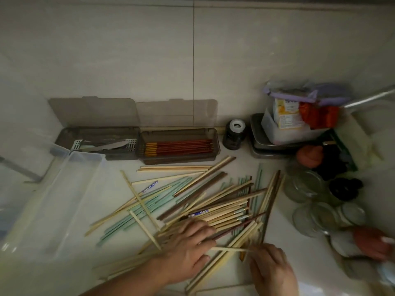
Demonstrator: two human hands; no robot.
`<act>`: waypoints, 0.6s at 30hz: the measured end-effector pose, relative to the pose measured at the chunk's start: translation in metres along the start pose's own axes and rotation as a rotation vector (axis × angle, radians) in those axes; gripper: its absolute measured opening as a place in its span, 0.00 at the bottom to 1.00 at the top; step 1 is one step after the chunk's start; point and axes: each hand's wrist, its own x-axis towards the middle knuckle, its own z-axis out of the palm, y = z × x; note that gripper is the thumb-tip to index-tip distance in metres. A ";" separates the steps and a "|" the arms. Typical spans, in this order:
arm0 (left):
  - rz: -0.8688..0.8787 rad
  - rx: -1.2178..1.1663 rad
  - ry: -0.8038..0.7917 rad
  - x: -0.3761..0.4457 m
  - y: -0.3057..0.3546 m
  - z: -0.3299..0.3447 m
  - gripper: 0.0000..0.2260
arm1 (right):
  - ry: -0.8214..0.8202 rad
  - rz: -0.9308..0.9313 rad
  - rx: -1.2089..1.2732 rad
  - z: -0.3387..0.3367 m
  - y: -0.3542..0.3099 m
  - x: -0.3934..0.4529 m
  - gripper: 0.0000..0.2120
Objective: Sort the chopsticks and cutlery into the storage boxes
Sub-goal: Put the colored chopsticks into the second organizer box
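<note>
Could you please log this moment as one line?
left hand: on chopstick pile | right hand: pinching one pale chopstick | red chopsticks: boxed

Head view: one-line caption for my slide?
Both hands sift a chopstick pile beside two open grey boxes.

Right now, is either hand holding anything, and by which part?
Right hand pinches a pale chopstick at its near end. Left hand lies flat on the pile; no clear grip.

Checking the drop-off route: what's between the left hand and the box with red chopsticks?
In the head view, the loose chopstick pile covers the counter between the left hand and the red-chopstick box; only a narrow bare strip lies right before the box.
</note>
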 end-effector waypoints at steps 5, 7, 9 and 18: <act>-0.078 0.109 -0.036 -0.004 0.000 -0.001 0.21 | 0.015 0.021 0.006 0.004 -0.004 0.006 0.17; -0.146 0.130 -0.071 -0.004 -0.003 -0.001 0.24 | 0.019 0.070 0.039 0.001 -0.008 0.016 0.15; -0.195 0.150 -0.098 -0.003 -0.007 -0.002 0.25 | -0.003 0.156 0.060 -0.002 -0.010 0.032 0.11; -0.349 0.147 -0.142 -0.001 -0.024 -0.003 0.33 | -0.341 0.426 -0.167 -0.001 -0.023 0.112 0.11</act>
